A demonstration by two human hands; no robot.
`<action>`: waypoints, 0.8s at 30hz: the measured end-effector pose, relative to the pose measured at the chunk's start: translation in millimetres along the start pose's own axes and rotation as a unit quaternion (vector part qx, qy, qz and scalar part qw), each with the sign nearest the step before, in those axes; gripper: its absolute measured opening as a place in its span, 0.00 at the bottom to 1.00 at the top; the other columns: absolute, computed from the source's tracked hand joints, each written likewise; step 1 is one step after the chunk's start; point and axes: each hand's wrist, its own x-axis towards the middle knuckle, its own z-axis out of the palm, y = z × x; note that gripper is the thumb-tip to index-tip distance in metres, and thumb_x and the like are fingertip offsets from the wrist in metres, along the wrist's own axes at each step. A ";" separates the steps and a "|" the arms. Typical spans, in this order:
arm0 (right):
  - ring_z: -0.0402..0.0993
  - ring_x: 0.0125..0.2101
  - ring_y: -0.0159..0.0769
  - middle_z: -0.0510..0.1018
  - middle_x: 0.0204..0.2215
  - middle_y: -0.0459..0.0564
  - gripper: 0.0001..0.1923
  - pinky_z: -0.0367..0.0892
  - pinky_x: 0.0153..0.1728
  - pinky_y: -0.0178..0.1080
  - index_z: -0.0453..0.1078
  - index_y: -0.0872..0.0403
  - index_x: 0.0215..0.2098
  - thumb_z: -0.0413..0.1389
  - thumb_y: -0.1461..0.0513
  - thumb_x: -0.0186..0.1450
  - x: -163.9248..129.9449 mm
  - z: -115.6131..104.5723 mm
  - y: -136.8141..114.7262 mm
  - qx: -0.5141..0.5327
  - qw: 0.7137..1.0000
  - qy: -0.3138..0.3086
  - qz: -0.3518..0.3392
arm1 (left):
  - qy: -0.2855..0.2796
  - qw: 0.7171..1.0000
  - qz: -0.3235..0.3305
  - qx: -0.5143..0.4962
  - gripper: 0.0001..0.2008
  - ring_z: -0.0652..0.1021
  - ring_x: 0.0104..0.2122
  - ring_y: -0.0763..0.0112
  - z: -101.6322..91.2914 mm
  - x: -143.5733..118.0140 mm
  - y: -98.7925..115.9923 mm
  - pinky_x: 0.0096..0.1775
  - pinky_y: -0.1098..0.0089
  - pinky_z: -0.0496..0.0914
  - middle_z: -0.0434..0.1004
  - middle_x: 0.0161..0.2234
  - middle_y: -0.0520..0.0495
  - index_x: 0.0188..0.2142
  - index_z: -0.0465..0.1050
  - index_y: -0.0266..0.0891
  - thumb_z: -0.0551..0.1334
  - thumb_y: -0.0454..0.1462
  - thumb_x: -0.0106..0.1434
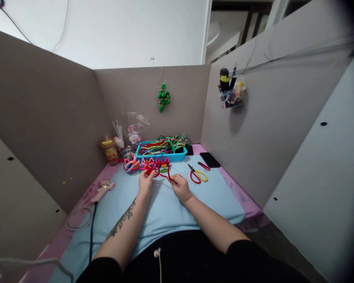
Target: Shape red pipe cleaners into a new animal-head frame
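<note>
Over the middle of the light blue cloth (177,216), my left hand (146,182) pinches a bundled piece of red pipe cleaner (162,175). My right hand (180,187) has its fingers closed on the same red pipe cleaner, where one end sticks up. A thin red stretch runs between the two hands. Just beyond my fingers sit several small colourful figures with pointed ears (131,164), partly hidden by my left hand. Behind these stands a blue tray (171,157) full of pipe cleaners in many colours.
Scissors with red and yellow handles (199,175), a red-handled tool (204,166) and a black phone (210,160) lie at the right. A pink glue gun (103,190) with its cord is on the left. Partition walls (183,102) surround the table; a cup (110,152) stands back left.
</note>
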 end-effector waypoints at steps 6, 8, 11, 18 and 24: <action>0.70 0.32 0.37 0.75 0.28 0.51 0.10 0.67 0.36 0.41 0.71 0.51 0.32 0.48 0.61 0.64 0.8 -3.7 -1.7 -0.022 0.999 0.023 0.014 | 0.001 1.000 -0.005 0.007 0.21 0.71 0.24 0.75 0.4 -1.3 0.6 0.26 0.76 0.62 0.72 0.25 0.52 0.33 0.67 0.36 0.70 0.43 0.42; 0.71 0.34 0.37 0.76 0.31 0.51 0.10 0.67 0.37 0.41 0.71 0.51 0.38 0.48 0.61 0.64 1.5 -3.7 -0.8 -0.010 1.000 0.017 0.018 | -0.019 0.999 -0.026 0.005 0.22 0.68 0.19 0.78 0.8 -2.2 1.6 0.22 0.77 0.59 0.70 0.22 0.54 0.33 0.67 0.36 0.70 0.43 0.41; 0.71 0.35 0.37 0.77 0.33 0.50 0.13 0.67 0.39 0.40 0.70 0.50 0.45 0.50 0.63 0.63 2.7 -2.2 2.0 0.001 0.999 -0.003 0.034 | -0.076 0.994 -0.076 0.002 0.22 0.61 0.14 0.82 1.4 -4.7 4.1 0.18 0.78 0.52 0.63 0.16 0.59 0.33 0.66 0.36 0.70 0.45 0.42; 0.70 0.33 0.36 0.74 0.33 0.51 0.11 0.67 0.35 0.38 0.71 0.53 0.40 0.50 0.65 0.60 4.1 1.5 8.9 -0.006 0.998 0.005 0.062 | -0.198 0.973 -0.117 -0.019 0.24 0.62 0.14 0.82 4.4 -13.6 11.3 0.17 0.78 0.51 0.64 0.16 0.58 0.37 0.67 0.35 0.70 0.45 0.44; 0.72 0.34 0.37 0.75 0.36 0.51 0.11 0.68 0.35 0.38 0.70 0.52 0.40 0.50 0.64 0.61 1.6 3.2 8.9 -0.015 0.996 0.004 0.083 | -0.216 0.967 -0.135 -0.023 0.25 0.64 0.15 0.82 5.2 -16.0 13.1 0.18 0.78 0.52 0.67 0.18 0.57 0.37 0.67 0.36 0.71 0.44 0.42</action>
